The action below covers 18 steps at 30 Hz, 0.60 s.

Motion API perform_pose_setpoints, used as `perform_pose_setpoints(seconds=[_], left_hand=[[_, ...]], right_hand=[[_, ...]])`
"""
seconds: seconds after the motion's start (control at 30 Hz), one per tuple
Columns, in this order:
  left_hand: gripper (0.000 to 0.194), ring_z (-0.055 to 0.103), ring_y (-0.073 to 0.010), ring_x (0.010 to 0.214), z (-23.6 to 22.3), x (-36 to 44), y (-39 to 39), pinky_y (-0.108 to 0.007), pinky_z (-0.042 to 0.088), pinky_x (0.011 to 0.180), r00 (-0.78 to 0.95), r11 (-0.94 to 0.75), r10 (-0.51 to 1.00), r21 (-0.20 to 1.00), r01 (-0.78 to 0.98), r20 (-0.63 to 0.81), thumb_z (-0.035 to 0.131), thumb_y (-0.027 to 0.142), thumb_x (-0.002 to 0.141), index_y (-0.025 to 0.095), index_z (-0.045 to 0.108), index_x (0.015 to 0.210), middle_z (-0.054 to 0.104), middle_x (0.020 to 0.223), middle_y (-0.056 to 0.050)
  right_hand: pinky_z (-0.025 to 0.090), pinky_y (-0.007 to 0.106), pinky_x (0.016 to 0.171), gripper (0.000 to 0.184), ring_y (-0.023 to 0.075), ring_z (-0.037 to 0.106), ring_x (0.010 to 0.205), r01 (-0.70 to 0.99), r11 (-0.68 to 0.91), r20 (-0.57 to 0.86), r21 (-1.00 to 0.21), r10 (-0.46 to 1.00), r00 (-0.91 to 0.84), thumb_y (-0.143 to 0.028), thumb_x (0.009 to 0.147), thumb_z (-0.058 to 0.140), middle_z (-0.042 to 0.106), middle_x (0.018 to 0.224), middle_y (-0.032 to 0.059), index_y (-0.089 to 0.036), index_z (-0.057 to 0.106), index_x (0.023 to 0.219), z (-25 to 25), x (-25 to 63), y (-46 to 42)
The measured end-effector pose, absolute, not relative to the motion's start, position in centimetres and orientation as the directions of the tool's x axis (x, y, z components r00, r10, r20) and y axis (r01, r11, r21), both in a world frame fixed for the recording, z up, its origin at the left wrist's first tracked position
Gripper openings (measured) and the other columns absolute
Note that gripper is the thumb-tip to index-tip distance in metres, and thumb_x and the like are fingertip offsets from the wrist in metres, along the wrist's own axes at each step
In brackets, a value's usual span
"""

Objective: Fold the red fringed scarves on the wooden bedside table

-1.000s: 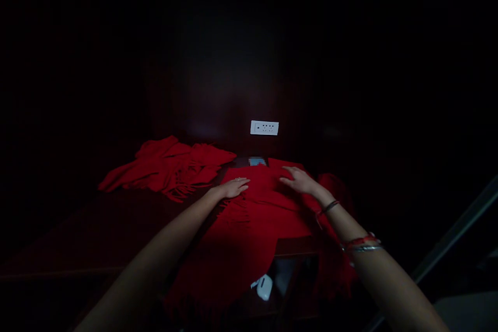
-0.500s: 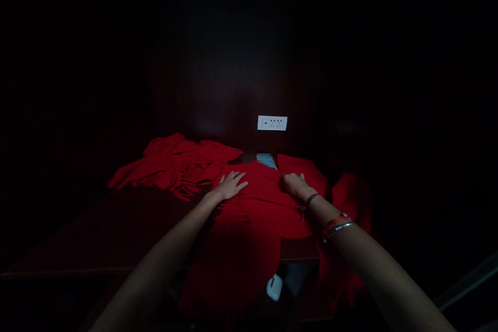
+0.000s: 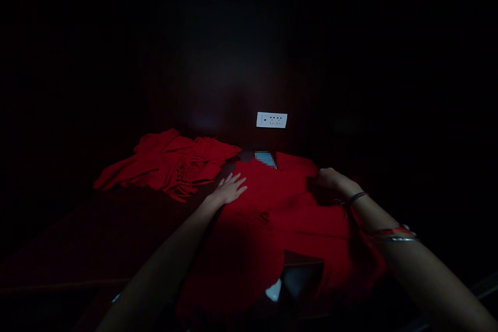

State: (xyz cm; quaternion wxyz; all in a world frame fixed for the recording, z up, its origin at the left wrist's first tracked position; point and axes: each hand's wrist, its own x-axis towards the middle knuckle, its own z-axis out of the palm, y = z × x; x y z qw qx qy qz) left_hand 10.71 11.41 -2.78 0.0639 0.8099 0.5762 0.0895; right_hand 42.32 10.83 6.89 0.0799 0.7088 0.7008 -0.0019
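A red scarf (image 3: 257, 244) lies spread over the dark table and hangs down over its front edge. My left hand (image 3: 229, 190) rests flat on the scarf's left side with the fingers apart and a ring on one finger. At the scarf's right side, my right hand (image 3: 330, 178) is closed on a gathered part of the red cloth; its fingertips are partly hidden. Left of these, a second red scarf (image 3: 165, 161) with fringe lies crumpled, touched by neither hand.
A white socket panel (image 3: 272, 120) is on the dark wall behind. A blurred-out light blue item (image 3: 265, 158) lies at the back of the table (image 3: 93, 238). Below the front edge a white object (image 3: 274, 290) shows. The surroundings are very dark.
My right hand has moved to the right, drawing red cloth with it, and the scarf now spreads wider. My left hand has stayed nearly in place, still flat.
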Motion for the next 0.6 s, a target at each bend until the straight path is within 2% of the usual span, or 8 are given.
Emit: perform_pose_setpoints(seconds=[0.1,0.2,0.27,0.37,0.4,0.47,0.53,0.6], left_hand=[[0.054,0.006,-0.0264,0.121,-2.4,10.4,11.2,-0.049,0.01,0.093,0.268,-0.262,0.963,0.186,0.947,-0.008,0.016,0.054,0.078,0.031,0.018,0.127,0.013,0.135,0.0],[0.054,0.006,-0.0279,0.121,-2.1,9.8,11.4,-0.05,0.01,0.093,0.232,-0.221,0.971,0.161,0.962,-0.058,0.016,0.054,0.078,0.031,0.016,0.127,0.01,0.135,0.0],[0.054,0.007,-0.0292,0.121,-1.9,9.4,11.6,-0.05,0.012,0.092,0.211,-0.2,0.975,0.143,0.969,-0.068,0.016,0.052,0.078,0.03,0.017,0.127,0.009,0.135,0.0],[0.052,0.008,-0.0301,0.12,-1.8,9.4,11.6,-0.051,0.015,0.091,0.175,-0.167,0.982,0.103,0.98,-0.068,0.017,0.049,0.079,0.028,0.019,0.127,0.012,0.135,0.0],[0.051,0.008,-0.0292,0.121,-1.9,9.6,11.5,-0.05,0.015,0.092,0.174,-0.171,0.984,0.081,0.982,-0.039,0.018,0.046,0.08,0.026,0.021,0.127,0.013,0.134,-0.001],[0.049,0.006,-0.0251,0.122,-2.0,10.0,11.3,-0.045,0.011,0.094,0.251,-0.255,0.964,0.039,0.966,0.083,0.018,0.041,0.081,0.023,0.022,0.127,0.012,0.135,-0.002],[0.048,0.006,-0.0205,0.122,-2.3,10.3,11.1,-0.039,0.01,0.096,0.383,-0.393,0.908,0.03,0.919,0.172,0.017,0.039,0.082,0.024,0.02,0.127,0.01,0.135,-0.001],[0.049,0.008,-0.0197,0.122,-2.7,10.4,11.2,-0.037,0.013,0.096,0.461,-0.471,0.878,0.059,0.88,0.132,0.016,0.043,0.082,0.027,0.017,0.128,0.011,0.135,0.001]], right_hand=[[0.039,0.034,0.071,0.038,0.0236,0.051,0.089,0.991,0.057,-0.035,0.122,0.998,-0.053,-0.035,0.074,0.044,0.052,0.103,0.0129,-0.017,0.05,0.106,5.3,41.9,9.5],[0.031,0.049,0.079,0.055,0.0322,0.038,0.103,0.991,-0.027,0.166,0.128,0.986,0.005,-0.047,0.07,0.045,0.04,0.117,0.0139,-0.021,0.037,0.119,5.1,42.7,7.2],[0.027,0.052,0.08,0.063,0.0353,0.031,0.108,0.997,-0.052,0.224,0.06,0.974,0.037,-0.052,0.069,0.042,0.033,0.123,0.015,-0.022,0.031,0.123,5.1,43.4,5.1],[0.03,0.046,0.082,0.068,0.0321,0.026,0.113,0.991,0.119,0.143,-0.061,0.984,-0.109,-0.053,0.067,0.044,0.027,0.128,0.011,-0.028,0.022,0.126,4.1,43.5,1.9],[0.03,0.043,0.083,0.07,0.0304,0.025,0.114,0.976,0.201,0.1,-0.084,0.976,-0.193,-0.051,0.065,0.048,0.026,0.129,0.0089,-0.029,0.021,0.126,3.6,43.1,1.2],[0.032,0.038,0.083,0.071,0.0293,0.03,0.112,0.961,0.263,0.047,-0.089,0.965,-0.259,-0.043,0.062,0.055,0.032,0.126,0.008,-0.029,0.026,0.125,2.6,42.2,0.4],[0.035,0.028,0.078,0.047,0.0224,0.045,0.099,0.948,0.304,0.019,-0.095,0.953,-0.304,-0.028,0.071,0.049,0.05,0.11,0.0079,-0.024,0.04,0.117,2.3,41.6,0.8],[0.035,0.022,0.074,0.032,0.0175,0.052,0.087,0.944,0.326,0.028,-0.056,0.945,-0.325,-0.013,0.072,0.041,0.059,0.094,0.0068,-0.019,0.055,0.1,3.5,41.6,2.1]])
